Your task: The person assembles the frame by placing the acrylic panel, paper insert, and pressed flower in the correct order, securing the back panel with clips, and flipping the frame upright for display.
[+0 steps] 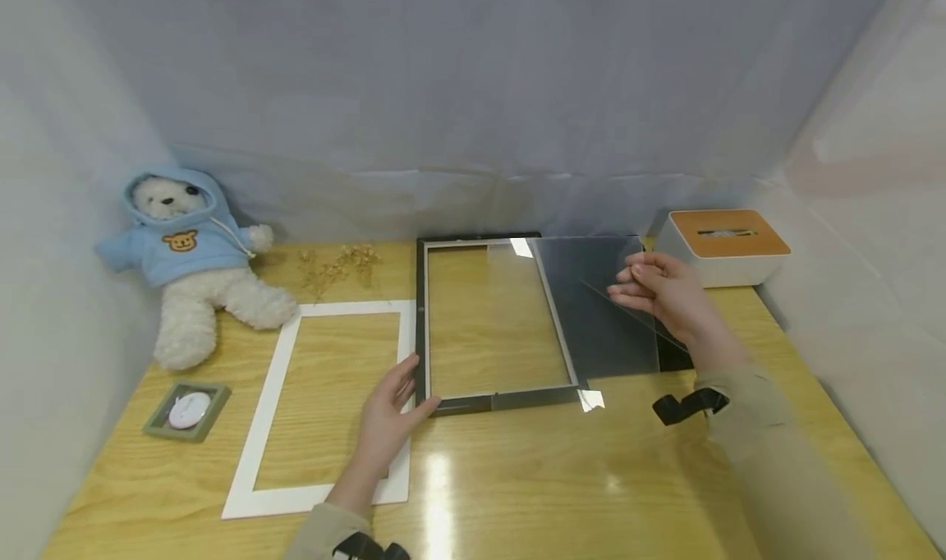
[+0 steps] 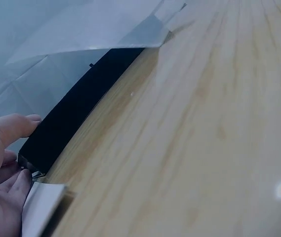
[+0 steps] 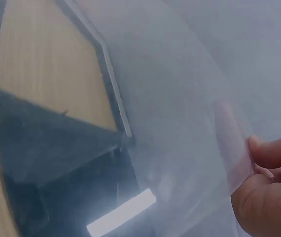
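Observation:
A black picture frame (image 1: 422, 322) with a pale inner edge lies flat on the wooden table. At its near left corner, my left hand (image 1: 388, 408) holds the frame, thumb and fingers about the corner; the left wrist view shows this grip on the black side (image 2: 68, 108). A clear plastic sheet (image 1: 606, 322) spans the frame's right part and reaches beyond it. My right hand (image 1: 658, 293) pinches the sheet's right edge, raised off the table. Up close, the sheet (image 3: 180, 123) bends near the fingers. A dark panel (image 1: 674, 356) lies partly under the sheet, right of the frame.
A white mat border (image 1: 277, 396) lies left of the frame. Further left are a plush bear (image 1: 188, 248) in a blue hoodie and a small green tray (image 1: 214, 416) with a white disc. Dried flowers (image 1: 347, 264) lie behind; a tissue box (image 1: 727, 252) stands back right.

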Motion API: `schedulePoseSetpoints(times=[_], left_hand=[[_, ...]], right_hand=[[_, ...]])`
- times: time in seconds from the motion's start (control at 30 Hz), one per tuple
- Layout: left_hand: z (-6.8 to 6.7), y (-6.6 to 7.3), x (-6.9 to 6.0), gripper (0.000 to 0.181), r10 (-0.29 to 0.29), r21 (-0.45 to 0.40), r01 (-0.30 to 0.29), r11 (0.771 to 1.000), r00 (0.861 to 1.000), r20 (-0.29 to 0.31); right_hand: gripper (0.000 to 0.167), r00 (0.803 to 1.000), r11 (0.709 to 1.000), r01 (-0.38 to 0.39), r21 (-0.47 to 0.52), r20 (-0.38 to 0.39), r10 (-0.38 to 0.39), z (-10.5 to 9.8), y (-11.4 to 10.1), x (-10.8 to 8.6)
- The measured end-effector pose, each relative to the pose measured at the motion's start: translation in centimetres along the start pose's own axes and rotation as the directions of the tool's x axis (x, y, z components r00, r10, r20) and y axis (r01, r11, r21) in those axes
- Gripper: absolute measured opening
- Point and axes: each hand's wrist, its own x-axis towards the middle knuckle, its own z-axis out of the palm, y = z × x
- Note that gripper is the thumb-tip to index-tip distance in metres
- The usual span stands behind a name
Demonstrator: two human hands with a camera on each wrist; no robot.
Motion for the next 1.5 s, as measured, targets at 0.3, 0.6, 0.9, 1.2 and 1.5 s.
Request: schedulePoseSetpoints(times=[0.3,0.6,0.9,1.2,1.5], left_hand=[[-0.1,-0.1,0.0,0.070,0.013,0.005,-0.013,1.000,1.000,0.004],[-0.2,0.0,0.0,0.067,-0.007,0.008,0.007,1.000,1.000,0.003],[-0.3,0.0,0.0,0.063,-0.031,0.019,0.031,0.999,1.000,-0.005],[-0.3,0.3,-0.1,0.062,-0.018,0.004,0.018,1.000,1.000,-0.008],[-0.1,0.1,0.0,0.062,-0.010,0.007,0.011,1.000,1.000,-0.014]], right_hand=[[0.031,0.998,0.994,0.006,0.105,-0.058,0.000,2.8,0.0,2.7],[0.038,0.995,0.993,-0.007,0.122,-0.096,0.019,4.0,-0.1,4.9],[0.027,0.994,0.989,0.015,0.144,-0.111,0.001,4.7,-0.4,7.5],[0.031,0.984,0.991,0.018,0.133,-0.179,0.006,5.3,-0.8,10.1],[0.044,0.980,0.999,0.017,0.030,-0.200,-0.010,6.5,-0.5,12.5]])
